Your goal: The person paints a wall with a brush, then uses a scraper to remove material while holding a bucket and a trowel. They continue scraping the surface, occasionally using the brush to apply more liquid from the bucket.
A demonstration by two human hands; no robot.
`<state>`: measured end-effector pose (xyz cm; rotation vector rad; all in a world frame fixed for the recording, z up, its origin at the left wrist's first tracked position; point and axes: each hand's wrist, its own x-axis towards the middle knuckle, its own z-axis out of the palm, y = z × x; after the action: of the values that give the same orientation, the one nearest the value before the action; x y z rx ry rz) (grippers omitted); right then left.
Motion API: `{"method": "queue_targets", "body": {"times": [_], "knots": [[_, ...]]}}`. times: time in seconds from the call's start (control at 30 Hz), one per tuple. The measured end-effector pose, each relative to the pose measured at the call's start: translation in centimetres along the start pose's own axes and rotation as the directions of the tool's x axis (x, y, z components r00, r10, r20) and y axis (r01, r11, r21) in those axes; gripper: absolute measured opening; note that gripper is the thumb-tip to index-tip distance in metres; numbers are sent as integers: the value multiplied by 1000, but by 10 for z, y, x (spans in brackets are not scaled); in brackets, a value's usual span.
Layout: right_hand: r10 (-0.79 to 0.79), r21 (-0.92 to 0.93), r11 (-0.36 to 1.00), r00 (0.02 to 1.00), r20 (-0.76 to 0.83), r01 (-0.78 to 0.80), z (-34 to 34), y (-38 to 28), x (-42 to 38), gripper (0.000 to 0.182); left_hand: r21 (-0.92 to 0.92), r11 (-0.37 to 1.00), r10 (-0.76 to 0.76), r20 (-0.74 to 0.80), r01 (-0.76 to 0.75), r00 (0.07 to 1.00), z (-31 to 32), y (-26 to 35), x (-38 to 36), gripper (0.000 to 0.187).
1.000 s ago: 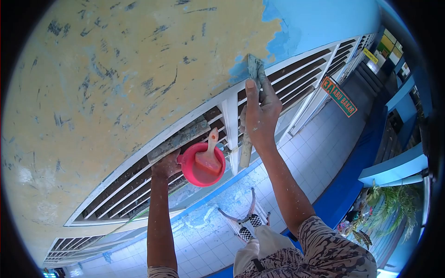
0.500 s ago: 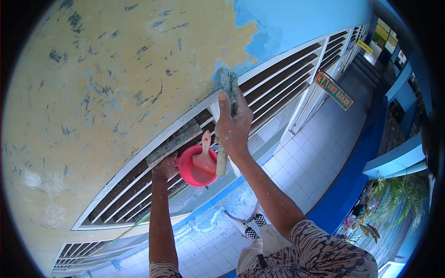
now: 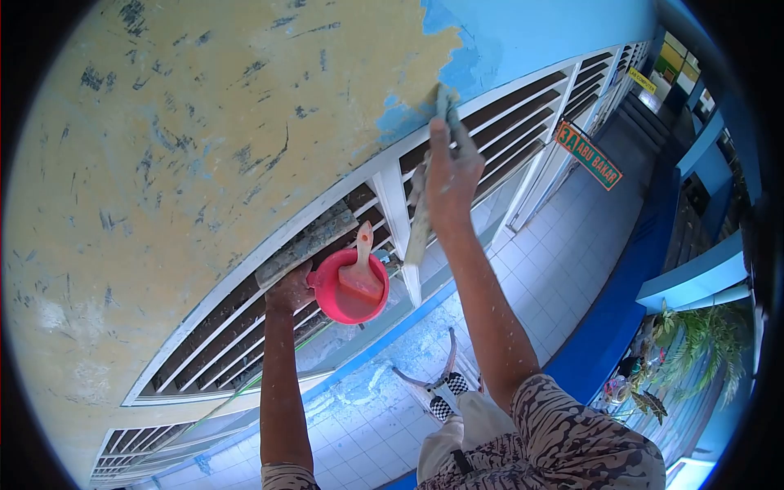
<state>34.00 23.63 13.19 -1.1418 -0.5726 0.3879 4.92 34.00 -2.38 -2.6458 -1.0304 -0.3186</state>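
One wall (image 3: 204,147) fills the left of the view, its yellowish coat scraped and flecked with blue, with an untouched blue patch at the upper right. Below it runs a white louvred vent frame (image 3: 245,327) with dark slats. One left hand (image 3: 290,290) is seen raised against the frame, its fingers closed around the edge of one flat, paint-crusted board (image 3: 309,243) and the rim of one red bowl (image 3: 353,286); the bowl is round, plastic and held just beside the board, tilted toward the camera. One brush (image 3: 362,269) with a pale handle is lying inside the bowl, handle pointing up. Further right, one right hand (image 3: 452,175) is closed around one scraper (image 3: 433,171), a long tool with a pale, smeared handle hanging below the fist and a grey blade pressed to the wall at the ragged border between yellow and blue. Still further right, one orange sign (image 3: 588,155) is hung out from the wall, and potted plants (image 3: 694,359) are seen at the far lower right
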Motion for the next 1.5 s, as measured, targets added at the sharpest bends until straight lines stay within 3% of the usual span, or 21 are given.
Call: {"method": "queue_targets", "body": {"times": [0.03,0.1,0.17,0.2,0.27,0.4,0.47,0.5,0.6,0.63,0.7,0.8,0.87,0.9,0.97,1.0,1.13,1.23,1.27,1.4,1.5], "knots": [[133,122,984,991,-6,-131,-2,-4,7,40,-48,997,-49,108,55,993,3,-3,-1,61],[14,9,1000,1000,-20,-14,5,3,-9,37,-75,996,-41,88,48,995,7,-4,-1,63],[-131,2,991,991,24,131,10,16,-20,37,50,998,48,-78,-44,996,8,-4,-3,64],[-127,4,992,992,16,127,8,20,-18,37,-14,1000,4,-41,-5,999,13,-5,-3,64],[-75,49,996,996,49,72,9,23,-16,57,-35,999,-15,34,16,999,11,-7,-4,66],[-59,88,994,998,14,58,19,18,-21,55,-113,991,-58,85,67,995,15,-8,-5,69],[62,27,998,998,-33,-61,15,-1,-23,35,-51,997,-45,103,50,994,8,-5,-3,74],[-28,19,999,999,-30,29,7,11,-6,37,8,1000,-24,121,23,992,5,-4,-1,80],[72,120,991,996,-58,-65,-2,-3,15,43,-23,995,-85,255,94,963,-2,0,1,82],[11,62,998,999,-30,-9,-1,2,8,46,-28,995,-88,252,98,964,0,1,0,82],[-126,-34,991,992,17,126,8,9,-7,50,34,999,1,32,-2,999,3,-2,-1,84],[-131,-97,987,991,-15,129,-2,-5,9,52,-40,999,-23,120,28,993,6,-5,-2,79],[133,129,983,991,-32,-127,-6,-18,23,53,-68,996,-51,159,62,986,5,-3,-5,75],[121,124,985,992,-25,-117,-4,-10,17,53,-74,995,-56,146,67,988,4,-3,-5,74],[-151,-78,985,988,39,153,6,18,-8,50,-81,995,-53,115,62,992,4,-3,1,72],[-166,-75,983,986,14,166,9,17,-14,42,-84,995,-40,70,45,997,6,-3,-1,72],[59,112,992,995,-83,-50,-4,-10,23,42,-53,998,-39,112,45,993,5,-3,-4,73],[-53,2,999,998,25,53,-4,-5,14,44,-14,999,-45,122,47,992,5,-5,-1,72],[15,-50,999,999,43,-13,-1,-8,-10,44,-31,999,-24,89,27,996,8,-6,0,72],[-64,17,998,986,154,62,-11,8,-3,54,-35,999,10,-32,-11,999,-3,0,0,67],[-79,-109,991,997,-14,77,-23,26,4,47,-83,995,-43,83,50,996,5,-3,-1,62]]}}
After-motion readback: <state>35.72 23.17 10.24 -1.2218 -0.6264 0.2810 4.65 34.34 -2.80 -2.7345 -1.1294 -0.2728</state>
